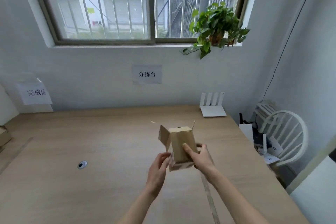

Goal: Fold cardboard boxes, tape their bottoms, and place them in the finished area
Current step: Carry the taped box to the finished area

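the taping step looks nearly finished: the small cardboard box (pixel 181 146) is held above the table (pixel 109 151), tape across its near end. the right hand (pixel 199 156) grips its side, thumb flat on top. the left hand (pixel 158 167) pinches the taped corner with curled fingers. next, likely carrying it left toward the finished-area sign (pixel 36 92).

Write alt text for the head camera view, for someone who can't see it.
Two hands hold a small cardboard box above a wooden table, flaps open at its far end: the right hand grips its side and the left hand its near end. A white router and potted plant lie beyond.
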Tool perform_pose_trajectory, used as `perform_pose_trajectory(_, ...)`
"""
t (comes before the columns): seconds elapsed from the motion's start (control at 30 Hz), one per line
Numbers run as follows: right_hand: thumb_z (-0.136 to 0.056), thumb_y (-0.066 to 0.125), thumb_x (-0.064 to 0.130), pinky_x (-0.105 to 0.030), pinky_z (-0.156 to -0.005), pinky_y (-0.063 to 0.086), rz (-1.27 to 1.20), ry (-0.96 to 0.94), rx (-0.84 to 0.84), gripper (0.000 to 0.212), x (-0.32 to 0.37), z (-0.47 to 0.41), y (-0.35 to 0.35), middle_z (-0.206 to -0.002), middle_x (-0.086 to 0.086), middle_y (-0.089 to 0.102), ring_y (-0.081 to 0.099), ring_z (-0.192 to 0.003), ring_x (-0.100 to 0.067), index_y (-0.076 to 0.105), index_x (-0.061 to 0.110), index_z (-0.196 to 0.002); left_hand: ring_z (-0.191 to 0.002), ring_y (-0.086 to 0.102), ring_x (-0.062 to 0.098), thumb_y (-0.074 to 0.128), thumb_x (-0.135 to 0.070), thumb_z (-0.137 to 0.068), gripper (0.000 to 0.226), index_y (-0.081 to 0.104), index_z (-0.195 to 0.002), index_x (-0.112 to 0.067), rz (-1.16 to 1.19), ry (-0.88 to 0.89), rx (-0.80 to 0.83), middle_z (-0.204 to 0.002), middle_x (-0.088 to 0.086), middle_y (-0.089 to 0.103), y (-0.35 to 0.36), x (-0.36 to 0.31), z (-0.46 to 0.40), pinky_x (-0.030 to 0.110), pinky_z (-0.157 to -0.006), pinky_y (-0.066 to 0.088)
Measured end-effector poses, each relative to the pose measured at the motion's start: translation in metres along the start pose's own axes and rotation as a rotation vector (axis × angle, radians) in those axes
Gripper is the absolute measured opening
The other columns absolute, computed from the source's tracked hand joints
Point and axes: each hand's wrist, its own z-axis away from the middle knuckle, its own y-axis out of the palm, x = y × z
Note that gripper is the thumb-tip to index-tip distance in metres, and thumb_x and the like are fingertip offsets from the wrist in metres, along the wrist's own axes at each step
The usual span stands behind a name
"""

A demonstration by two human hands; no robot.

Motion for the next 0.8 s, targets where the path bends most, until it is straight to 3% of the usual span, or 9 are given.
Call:
perform_pose_trajectory(0.1, -0.079, 0.076, 0.058, -0.039, -0.092, 0.058, -0.028, -0.112, 0.056, 0.072, 0.021, 0.014, -0.024, -0.118, -0.003, 0.066, 0.068, -0.103, -0.017, 0.043, 0.023, -0.131, -0.100, 0.065, 0.002, 0.056, -0.054, -0.092, 0.032, 0.066, -0.109, -0.028, 0.066, 0.050, -0.057, -0.102, -0.018, 0.071, 0.009, -0.044, 0.003, 0.009, -0.074, 0.048)
perform_pose_trajectory(0.23, -0.078, 0.075, 0.052, -0.032, -0.085, 0.061, -0.127, -0.214, 0.166, 0.076, 0.037, 0.037, -0.061, -0.121, -0.006, 0.067, 0.071, -0.102, -0.016, 0.042, 0.021, -0.139, -0.107, 0.067, 0.004, 0.083, -0.045, -0.079, 0.054, 0.054, -0.124, -0.040, 0.231, 0.070, -0.076, -0.122, -0.014, 0.065, 0.020, -0.083, 0.011, 0.024, -0.081, 0.058)
perform_pose_trajectory(0.33, -0.086, 0.077, 0.038, -0.031, -0.080, 0.061, -0.141, -0.276, 0.211, 0.072, 0.039, 0.051, -0.089, -0.123, -0.003, 0.066, 0.073, -0.099, -0.014, 0.034, 0.039, -0.143, -0.105, 0.070, 0.006, 0.094, -0.045, -0.063, 0.076, 0.048, -0.122, -0.055, 0.243, 0.044, -0.009, -0.118, -0.014, 0.071, 0.026, -0.099, 0.025, 0.022, -0.071, 0.059)
perform_pose_trajectory(0.4, -0.091, 0.075, 0.024, -0.029, -0.075, 0.061, -0.072, -0.359, 0.217, 0.080, 0.040, 0.057, -0.106, -0.125, 0.007, 0.062, 0.073, -0.098, -0.013, 0.026, 0.054, -0.146, -0.099, 0.071, 0.005, 0.098, -0.044, -0.058, 0.077, 0.050, -0.115, -0.062, 0.199, 0.064, -0.019, -0.109, -0.018, 0.074, 0.029, -0.101, 0.033, 0.021, -0.068, 0.058)
perform_pose_trajectory(0.47, -0.092, 0.071, 0.019, -0.035, -0.083, 0.062, 0.099, -0.416, 0.253, 0.077, 0.043, 0.064, -0.119, -0.131, 0.011, 0.057, 0.069, -0.109, -0.019, 0.031, 0.059, -0.144, -0.098, 0.071, 0.004, 0.101, -0.039, -0.056, 0.074, 0.055, -0.110, -0.062, 0.137, 0.117, -0.063, -0.109, -0.021, 0.073, 0.032, -0.099, 0.042, 0.022, -0.067, 0.059)
perform_pose_trajectory(0.53, -0.089, 0.071, 0.036, -0.037, -0.098, 0.056, 0.284, -0.460, 0.311, 0.068, 0.049, 0.070, -0.127, -0.138, 0.010, 0.053, 0.057, -0.125, -0.017, 0.037, 0.057, -0.144, -0.104, 0.071, 0.009, 0.102, -0.035, -0.056, 0.074, 0.058, -0.111, -0.057, 0.080, 0.177, -0.092, -0.115, -0.013, 0.073, 0.034, -0.098, 0.050, 0.031, -0.072, 0.062)
perform_pose_trajectory(0.63, -0.073, 0.070, 0.074, -0.025, -0.100, 0.050, 0.424, -0.492, 0.276, 0.086, 0.052, 0.079, -0.127, -0.137, 0.011, 0.054, 0.054, -0.124, -0.010, 0.040, 0.046, -0.149, -0.107, 0.071, 0.016, 0.103, -0.035, -0.053, 0.080, 0.058, -0.118, -0.046, 0.025, 0.239, -0.129, -0.118, -0.004, 0.073, 0.032, -0.102, 0.065, 0.040, -0.077, 0.063)
perform_pose_trajectory(0.73, -0.069, 0.077, 0.067, -0.005, -0.080, 0.046, 0.410, -0.529, 0.256, 0.085, 0.054, 0.090, -0.114, -0.125, 0.014, 0.060, 0.057, -0.111, -0.005, 0.048, 0.040, -0.145, -0.107, 0.071, 0.021, 0.104, -0.030, -0.052, 0.083, 0.058, -0.122, -0.037, -0.034, 0.282, -0.187, -0.118, 0.001, 0.073, 0.020, -0.106, 0.081, 0.046, -0.077, 0.063)
perform_pose_trajectory(0.8, -0.068, 0.078, 0.064, -0.004, -0.078, 0.047, 0.379, -0.559, 0.278, 0.085, 0.057, 0.098, -0.102, -0.116, 0.017, 0.057, 0.057, -0.108, -0.006, 0.050, 0.039, -0.144, -0.107, 0.071, 0.020, 0.104, -0.026, -0.053, 0.083, 0.058, -0.122, -0.034, -0.061, 0.299, -0.223, -0.117, 0.001, 0.073, 0.006, -0.110, 0.092, 0.043, -0.077, 0.063)
